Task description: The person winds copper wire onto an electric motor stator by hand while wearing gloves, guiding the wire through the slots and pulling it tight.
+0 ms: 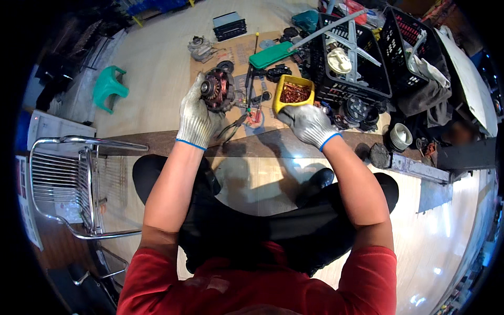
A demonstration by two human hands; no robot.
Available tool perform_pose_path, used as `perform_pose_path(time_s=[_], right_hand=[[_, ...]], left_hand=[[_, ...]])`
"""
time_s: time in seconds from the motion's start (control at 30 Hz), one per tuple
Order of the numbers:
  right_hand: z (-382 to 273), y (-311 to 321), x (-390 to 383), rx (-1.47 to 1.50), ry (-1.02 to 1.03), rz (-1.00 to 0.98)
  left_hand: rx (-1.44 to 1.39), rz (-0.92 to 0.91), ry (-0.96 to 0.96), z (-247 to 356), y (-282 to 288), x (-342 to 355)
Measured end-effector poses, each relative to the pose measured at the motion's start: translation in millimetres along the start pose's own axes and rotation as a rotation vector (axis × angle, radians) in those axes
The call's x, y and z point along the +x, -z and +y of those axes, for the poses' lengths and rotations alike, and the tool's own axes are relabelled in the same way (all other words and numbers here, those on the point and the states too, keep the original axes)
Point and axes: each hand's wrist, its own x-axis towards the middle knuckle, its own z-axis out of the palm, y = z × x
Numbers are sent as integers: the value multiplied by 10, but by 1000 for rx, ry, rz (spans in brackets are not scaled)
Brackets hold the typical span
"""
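My left hand [194, 118], in a white knit glove with a blue cuff, is closed around the side of an alternator part [223, 86] with copper windings and a round shaft end. My right hand [311, 124], gloved the same way, grips the near edge of a yellow plastic container [277, 95]. Inside the container lie many small copper pieces [295, 93]. Dark-handled pliers [232, 127] lie beside my left hand. Between my hands, a long thin screwdriver-like tool [253, 65] and small dark parts rest on a cardboard sheet [238, 52].
Beyond the container are a green flat-headed tool [272, 55] with a long grey handle and two black crates [357, 89] [407, 79]. A metal motor housing [200, 49] and black finned block [229, 26] stand farther off. At left are a green stool [107, 86] and chrome chair [63, 142].
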Motion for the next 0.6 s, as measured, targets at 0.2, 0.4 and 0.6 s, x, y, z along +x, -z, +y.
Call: perform_pose_path(time_s=[0.2,0.4,0.6], right_hand=[[82,175,-67,162,-138,-225],[20,639,-86,38,-186,-64],[-583,460,47,-55,-17,293]], left_hand=[[151,157,-180,-15,141,109],[148,165,-218,-125,97,51],[205,79,-166,-356,13,-1]])
